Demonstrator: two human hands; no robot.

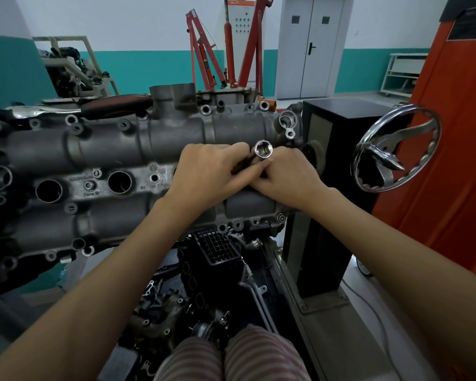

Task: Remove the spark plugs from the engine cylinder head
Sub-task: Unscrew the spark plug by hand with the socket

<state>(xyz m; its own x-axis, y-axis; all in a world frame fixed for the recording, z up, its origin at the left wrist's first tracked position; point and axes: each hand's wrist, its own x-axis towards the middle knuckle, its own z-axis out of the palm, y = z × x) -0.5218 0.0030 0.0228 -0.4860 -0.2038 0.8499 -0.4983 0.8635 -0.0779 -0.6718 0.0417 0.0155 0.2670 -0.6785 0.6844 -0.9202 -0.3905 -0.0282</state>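
Teal-and-white walls ring a workshop with a grey double door (311, 48), a red engine hoist (217, 50) and an orange panel (445, 133) at the right edge. Mounted on a stand with a chrome handwheel (396, 147), the grey engine cylinder head (107, 149) fills the left and centre — its cast cover dull and grimy, with three dark round plug wells open in a row along its middle. Over the well nearest the stand, the left hand (204, 174) and right hand (286, 177) meet, fingers curled and pinching a chrome socket tool (263, 149) whose open end faces up. No spark plug itself shows. Loose black engine parts (209, 270) crowd the space below; bare floor lies right of the stand.
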